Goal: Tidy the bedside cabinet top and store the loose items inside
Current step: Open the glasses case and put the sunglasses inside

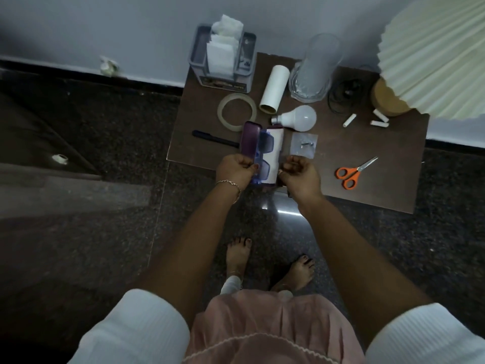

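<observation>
both my hands are out over the front edge of the cabinet top (367, 153). my left hand (235, 170) is curled into a fist round the near end of the purple glasses case (250, 139), propping its lid open. my right hand (299, 173) is closed too, pinching the other edge of the case beside its white lining, so the case stays spread. the blue glasses (263, 153) lie lengthwise in the opening, folded i think, which looks to me like packing them away before anything goes inside the cabinet.

everything else is loose on the top: a black pen (214, 139) just left of the case, a tape ring (237, 111), a white tube (273, 89), a light bulb (298, 118) touching the far end of the case, a small clear bag (304, 145) with a screw, orange scissors (354, 172) well to the right, and little white batteries (349, 120) near the lamp base (387, 98). the tissue holder (223, 59) and glass vase (315, 67) stand at the back, likely staying put.
</observation>
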`<state>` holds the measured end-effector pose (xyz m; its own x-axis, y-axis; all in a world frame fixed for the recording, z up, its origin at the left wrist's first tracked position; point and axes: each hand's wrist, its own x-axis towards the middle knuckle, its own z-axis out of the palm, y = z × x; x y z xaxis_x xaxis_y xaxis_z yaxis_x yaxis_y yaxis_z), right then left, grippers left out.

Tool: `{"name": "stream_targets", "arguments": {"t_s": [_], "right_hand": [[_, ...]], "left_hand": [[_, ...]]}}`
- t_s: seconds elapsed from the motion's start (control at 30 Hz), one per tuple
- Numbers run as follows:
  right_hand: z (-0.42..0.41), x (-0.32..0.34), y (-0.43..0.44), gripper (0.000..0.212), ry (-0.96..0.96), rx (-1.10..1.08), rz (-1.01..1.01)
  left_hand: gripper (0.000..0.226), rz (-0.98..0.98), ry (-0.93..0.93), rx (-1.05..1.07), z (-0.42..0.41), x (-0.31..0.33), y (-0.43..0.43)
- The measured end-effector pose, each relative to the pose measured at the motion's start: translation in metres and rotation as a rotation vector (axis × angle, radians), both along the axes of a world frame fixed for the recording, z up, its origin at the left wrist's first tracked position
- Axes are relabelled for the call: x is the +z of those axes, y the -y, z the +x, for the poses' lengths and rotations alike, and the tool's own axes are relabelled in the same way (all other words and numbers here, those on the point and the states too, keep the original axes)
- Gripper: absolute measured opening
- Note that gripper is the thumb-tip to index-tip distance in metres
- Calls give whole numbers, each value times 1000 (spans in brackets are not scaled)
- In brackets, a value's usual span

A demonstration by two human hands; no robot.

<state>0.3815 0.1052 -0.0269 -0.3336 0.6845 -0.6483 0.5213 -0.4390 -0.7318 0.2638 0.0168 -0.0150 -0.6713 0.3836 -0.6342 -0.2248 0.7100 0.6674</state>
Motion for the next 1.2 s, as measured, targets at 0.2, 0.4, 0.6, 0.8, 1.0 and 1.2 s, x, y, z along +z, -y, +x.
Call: {"name": "stream_targets", "arguments": {"t_s": [0.2, 0.4, 0.6, 0.8, 1.0, 1.2], "right_hand": [[-6, -5, 5, 32, 2, 2, 87], [-7, -7, 7, 33, 10, 92, 188], [-4, -9, 8, 35, 29, 94, 208], [-4, -9, 10, 39, 31, 65, 146], [-5, -10, 13, 41, 57, 81, 186], [-6, -10, 14, 40, 42, 46, 168]], "left_hand": [[17, -45, -127, -100, 5, -2, -11], [21, -88, -214, -210, 5, -6, -16], [22, -119, -283, -307, 4, -9, -16], [25, -115, -297, -328, 7, -8, -17], [24, -79, -389, -265, 6, 1, -12], [44, -98, -403, 184, -4, 0, -3]]}}
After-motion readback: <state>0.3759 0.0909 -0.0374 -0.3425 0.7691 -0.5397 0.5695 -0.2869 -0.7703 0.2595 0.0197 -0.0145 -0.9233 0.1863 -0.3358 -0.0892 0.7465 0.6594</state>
